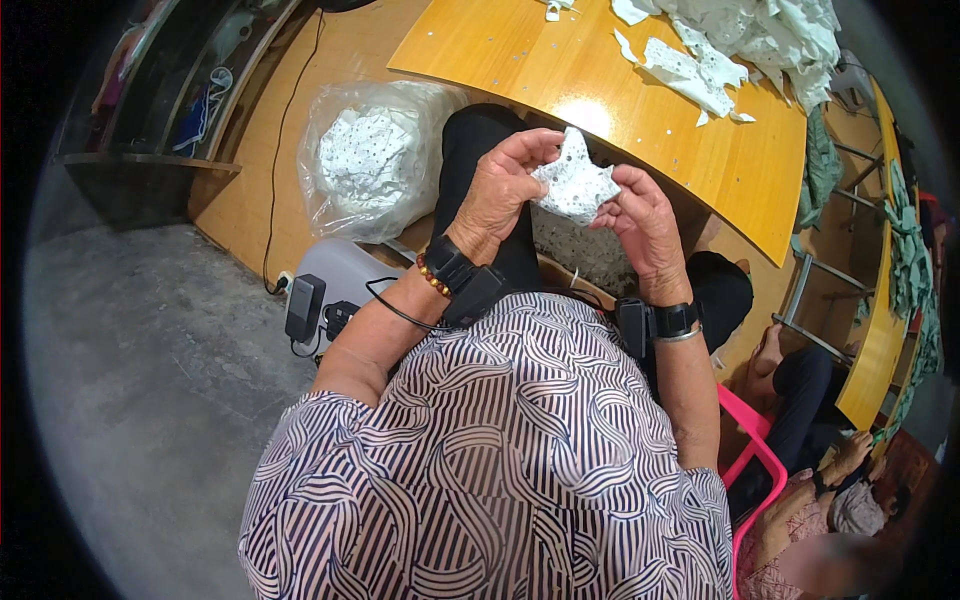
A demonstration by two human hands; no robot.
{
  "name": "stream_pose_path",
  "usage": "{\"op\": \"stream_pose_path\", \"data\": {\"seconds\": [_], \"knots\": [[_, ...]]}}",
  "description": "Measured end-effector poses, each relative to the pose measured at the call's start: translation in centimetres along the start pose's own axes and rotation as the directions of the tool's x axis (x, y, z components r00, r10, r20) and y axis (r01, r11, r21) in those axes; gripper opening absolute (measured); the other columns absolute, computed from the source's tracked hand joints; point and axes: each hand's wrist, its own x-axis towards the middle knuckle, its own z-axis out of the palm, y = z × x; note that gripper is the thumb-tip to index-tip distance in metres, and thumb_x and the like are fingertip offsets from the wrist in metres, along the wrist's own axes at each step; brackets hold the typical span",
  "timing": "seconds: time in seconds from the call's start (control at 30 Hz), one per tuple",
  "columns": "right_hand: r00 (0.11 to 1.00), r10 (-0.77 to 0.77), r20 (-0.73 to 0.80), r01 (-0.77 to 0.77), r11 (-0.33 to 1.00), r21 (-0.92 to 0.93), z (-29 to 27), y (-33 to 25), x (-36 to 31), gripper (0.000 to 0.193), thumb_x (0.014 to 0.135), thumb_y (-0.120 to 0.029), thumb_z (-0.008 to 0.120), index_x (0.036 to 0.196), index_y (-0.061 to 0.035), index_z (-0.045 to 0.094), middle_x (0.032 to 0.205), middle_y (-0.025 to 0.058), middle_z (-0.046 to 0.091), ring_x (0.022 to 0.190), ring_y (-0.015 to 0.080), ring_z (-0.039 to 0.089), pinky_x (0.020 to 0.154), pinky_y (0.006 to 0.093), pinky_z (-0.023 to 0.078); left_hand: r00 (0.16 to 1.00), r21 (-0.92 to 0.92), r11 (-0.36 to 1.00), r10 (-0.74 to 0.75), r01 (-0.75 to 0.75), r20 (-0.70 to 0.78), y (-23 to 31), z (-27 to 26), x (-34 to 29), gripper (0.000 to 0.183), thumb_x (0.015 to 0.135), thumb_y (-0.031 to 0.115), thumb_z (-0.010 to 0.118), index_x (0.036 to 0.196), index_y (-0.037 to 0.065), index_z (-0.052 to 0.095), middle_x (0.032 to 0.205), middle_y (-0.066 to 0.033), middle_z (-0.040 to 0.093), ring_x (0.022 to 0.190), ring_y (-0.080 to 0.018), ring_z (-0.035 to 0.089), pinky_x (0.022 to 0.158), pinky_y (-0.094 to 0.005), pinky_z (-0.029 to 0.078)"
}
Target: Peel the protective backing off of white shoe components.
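Observation:
A small white cloth piece with dark specks and pointed corners (577, 185) is stretched between my two hands, just off the table's near edge. My left hand (505, 178) pinches its left side between thumb and fingers. On the opposite side, the fingertips of my right hand (645, 218) grip the right corner. Below the piece, between my knees, more speckled white material (585, 250) partly shows; my hands and the cloth cover some of it. Loose white scraps of the same pattern (690, 75) lie on the wooden table (500, 45) ahead.
A clear plastic bag (318, 190) full of speckled white pieces stands left of my legs. A heap of white cloth (770, 35) sits at the table's far right. Rightward are a co-worker (790, 520), a pink chair frame (755, 440) and green cloth (905, 240) along another table.

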Motion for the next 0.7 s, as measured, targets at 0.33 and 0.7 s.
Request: {"op": "stream_pose_path", "data": {"seconds": [0.33, 0.7], "knots": [[0.998, 0.064, -0.014, -0.065, 0.996, -0.067, 0.6, 0.0, 0.1, 0.035, 0.075, -0.012, 0.065, 0.106, 0.0008, 0.054, 0.095, 0.0075, 0.062, 0.084, 0.0146, 0.059, 0.075, 0.0274, 0.048, 0.988, 0.287, 0.957, -0.007, -0.039, 0.157, 1.8, 1.9, 0.0, 0.047, 0.065, -0.009, 0.051, 0.110, 0.002, 0.054, 0.105, -0.0076, 0.057, 0.095, -0.0160, 0.055, 0.086, -0.0287, 0.043], [1.000, -0.004, 0.015, 0.004, 0.999, 0.046, 0.4, -0.7, -0.4, 0.043, 0.068, 0.001, 0.056, 0.110, 0.0007, 0.054, 0.097, 0.0097, 0.062, 0.087, 0.0180, 0.060, 0.080, 0.0307, 0.048, 0.740, -0.400, 0.623, -0.587, 0.672, 0.328, -3.9, 0.2, -2.3, 0.036, 0.080, 0.028, 0.061, 0.107, 0.005, 0.054, 0.106, -0.0129, 0.057, 0.095, -0.0248, 0.056, 0.084, -0.0429, 0.043]]}}
